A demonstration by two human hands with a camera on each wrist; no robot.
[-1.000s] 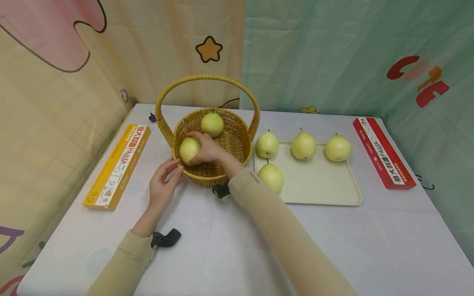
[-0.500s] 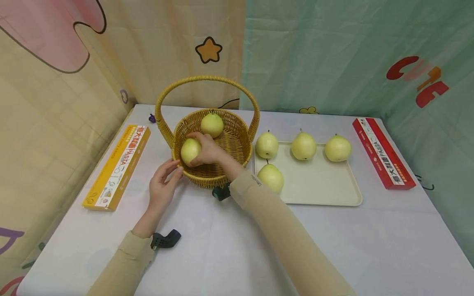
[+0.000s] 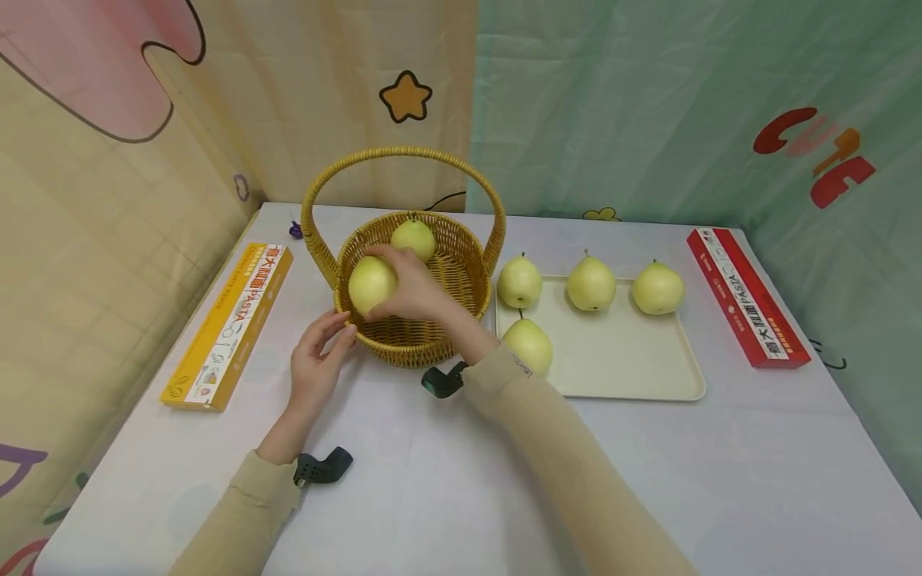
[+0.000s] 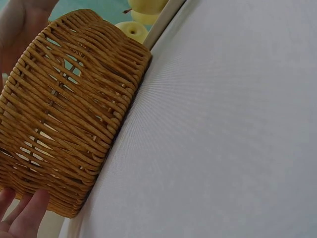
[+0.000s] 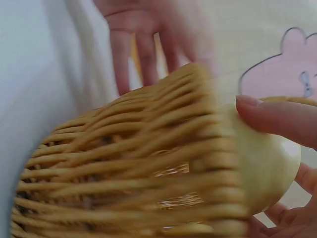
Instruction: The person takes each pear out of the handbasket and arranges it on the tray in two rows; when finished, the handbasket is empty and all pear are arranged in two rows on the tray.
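Note:
In the head view the right hand (image 3: 418, 290) grips a pale green pear (image 3: 372, 285) at the left side of the wicker basket (image 3: 410, 354), level with its rim. The right wrist view shows thumb and fingers around that pear (image 5: 267, 163). A second pear (image 3: 414, 238) lies at the back inside the basket. The left hand (image 3: 318, 360) touches the basket's front left rim with its fingertips, seen also in the left wrist view against the wickerwork (image 4: 74, 109). The basket's handle stands upright.
Right of the basket, a cream tray (image 3: 619, 360) holds several pears (image 3: 591, 282). A yellow pasta box (image 3: 226, 326) lies at the left and a red one (image 3: 747, 298) at the right. A small purple object (image 3: 296, 230) sits behind the basket's left side.
The right hand and its pear have risen a little inside the basket, and the right forearm has shifted slightly to the right. The left hand stays at the rim.

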